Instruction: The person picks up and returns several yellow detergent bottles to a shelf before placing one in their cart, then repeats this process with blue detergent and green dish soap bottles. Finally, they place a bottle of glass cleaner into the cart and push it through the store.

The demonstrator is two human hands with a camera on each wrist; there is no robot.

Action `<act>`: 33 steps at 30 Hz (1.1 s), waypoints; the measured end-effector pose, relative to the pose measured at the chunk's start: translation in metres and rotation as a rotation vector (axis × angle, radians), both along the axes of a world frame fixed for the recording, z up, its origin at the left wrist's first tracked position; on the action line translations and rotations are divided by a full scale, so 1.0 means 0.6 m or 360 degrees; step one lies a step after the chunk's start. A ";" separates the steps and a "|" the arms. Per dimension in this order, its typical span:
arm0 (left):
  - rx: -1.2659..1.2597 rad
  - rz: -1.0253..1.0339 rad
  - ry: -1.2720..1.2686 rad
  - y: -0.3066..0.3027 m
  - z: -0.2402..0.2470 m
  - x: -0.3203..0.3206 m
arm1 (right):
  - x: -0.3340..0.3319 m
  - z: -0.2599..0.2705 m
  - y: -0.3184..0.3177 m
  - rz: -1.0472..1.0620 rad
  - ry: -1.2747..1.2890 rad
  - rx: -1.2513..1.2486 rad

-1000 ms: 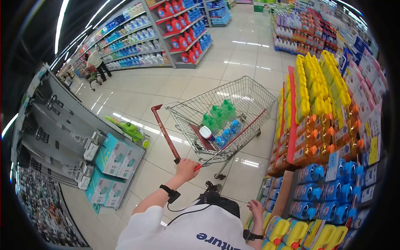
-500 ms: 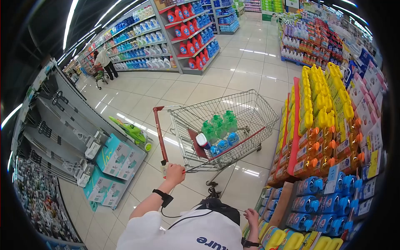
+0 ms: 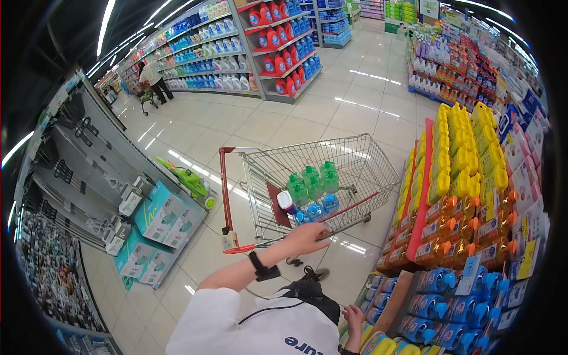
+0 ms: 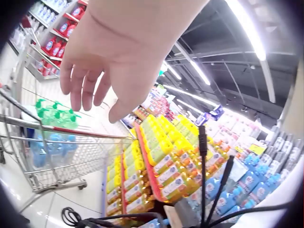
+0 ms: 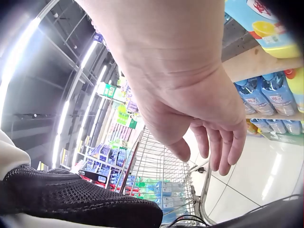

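Observation:
My left hand [image 3: 305, 238] reaches out beside the near side of a wire shopping cart [image 3: 378, 171], off its red handle [image 3: 224, 183]. In the left wrist view its fingers hang loosely bent with nothing in them. Inside the cart stand several green pump bottles [image 3: 312, 180], with blue bottles [image 3: 315, 210] in front and a white-capped container [image 3: 286, 201] by the handle end. Low at my right side, my right hand [image 3: 354, 316] holds nothing; in the right wrist view its fingers droop, relaxed, near stacked blue bottles [image 5: 266, 95].
Right of the cart rises a display of yellow jugs [image 3: 464, 154], amber bottles [image 3: 438, 245] and blue pump bottles [image 3: 429, 307]. Teal boxes [image 3: 163, 216] and a green wheeled item [image 3: 188, 180] stand at left. Farther back, a person [image 3: 155, 80] is beside another cart.
My left hand has let go of the cart handle and moved right, along the cart's near side. The cart now stands slightly lower in view. My right hand stays empty.

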State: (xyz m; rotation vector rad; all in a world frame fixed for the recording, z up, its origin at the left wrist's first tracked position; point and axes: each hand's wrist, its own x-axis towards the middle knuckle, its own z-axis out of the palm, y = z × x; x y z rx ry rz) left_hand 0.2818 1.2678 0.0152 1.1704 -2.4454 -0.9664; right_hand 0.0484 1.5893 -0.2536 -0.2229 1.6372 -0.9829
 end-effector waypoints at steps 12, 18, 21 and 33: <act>-0.0110 -0.0543 0.0394 -0.373 0.209 -0.294 | -0.073 -0.062 -0.091 -0.0234 0.0142 0.0053; -0.0453 -0.0156 0.0680 -0.632 0.310 -0.395 | -0.068 -0.007 -0.208 -0.0293 0.0232 -0.0011; -0.0361 -0.0012 0.0860 -0.745 0.181 -0.403 | -0.063 0.039 -0.245 -0.0025 0.0550 -0.0057; 0.0173 0.0150 -0.0720 -0.536 -0.491 -0.201 | -0.010 0.094 -0.172 -0.0109 0.0663 0.0513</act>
